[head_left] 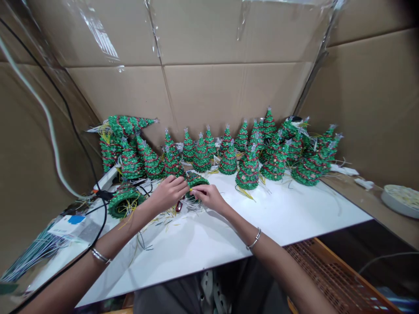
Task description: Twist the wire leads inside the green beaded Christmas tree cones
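My left hand (169, 191) and my right hand (211, 197) meet over a small green beaded Christmas tree (196, 181) lying on its side on the white table (294, 213). Both hands pinch at its base, where thin yellow and white wires stick out. A red-handled tool (178, 206) lies just below the hands. Another tipped-over tree (123, 200) rests left of my left hand, its open base facing me. Each wrist wears a silver bangle.
Several finished beaded trees (248, 168) stand in a row along the cardboard back wall (212, 87). Black and white cables (62, 165) hang at left above a wire bundle (29, 257). A white dish (401, 199) sits at right. Cut wire bits litter the table.
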A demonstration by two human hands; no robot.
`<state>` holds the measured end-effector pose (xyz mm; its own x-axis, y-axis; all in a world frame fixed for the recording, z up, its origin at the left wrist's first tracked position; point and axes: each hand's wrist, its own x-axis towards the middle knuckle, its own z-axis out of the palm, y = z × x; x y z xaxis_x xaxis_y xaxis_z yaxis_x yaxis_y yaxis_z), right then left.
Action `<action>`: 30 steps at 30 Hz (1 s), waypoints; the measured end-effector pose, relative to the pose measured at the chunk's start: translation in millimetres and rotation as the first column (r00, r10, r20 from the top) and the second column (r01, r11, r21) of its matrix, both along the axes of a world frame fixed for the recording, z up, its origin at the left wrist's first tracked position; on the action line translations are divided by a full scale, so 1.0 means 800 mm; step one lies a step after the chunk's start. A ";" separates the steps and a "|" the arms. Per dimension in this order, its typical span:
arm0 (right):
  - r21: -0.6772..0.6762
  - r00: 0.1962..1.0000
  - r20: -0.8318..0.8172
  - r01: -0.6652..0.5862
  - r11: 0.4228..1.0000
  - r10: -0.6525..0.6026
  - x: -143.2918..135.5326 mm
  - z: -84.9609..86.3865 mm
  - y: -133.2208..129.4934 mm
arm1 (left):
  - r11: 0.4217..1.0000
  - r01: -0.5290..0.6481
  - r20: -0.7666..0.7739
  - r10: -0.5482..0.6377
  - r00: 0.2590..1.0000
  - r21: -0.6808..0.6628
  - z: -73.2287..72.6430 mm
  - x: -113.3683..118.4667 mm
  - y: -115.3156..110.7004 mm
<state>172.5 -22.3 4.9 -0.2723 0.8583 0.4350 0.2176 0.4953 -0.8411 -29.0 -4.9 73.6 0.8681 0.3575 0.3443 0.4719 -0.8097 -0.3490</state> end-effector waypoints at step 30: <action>0.362 0.990 0.132 -0.001 0.932 -0.050 -0.007 -0.017 0.002 | 0.998 -0.021 0.164 0.031 0.986 -0.062 -0.025 -0.022 -0.015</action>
<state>167.1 -20.3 -8.7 -0.3322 0.6574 0.6763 0.3339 0.7526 -0.5676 -46.8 -17.0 53.7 0.7915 0.4036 0.4590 0.5399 -0.8136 -0.2157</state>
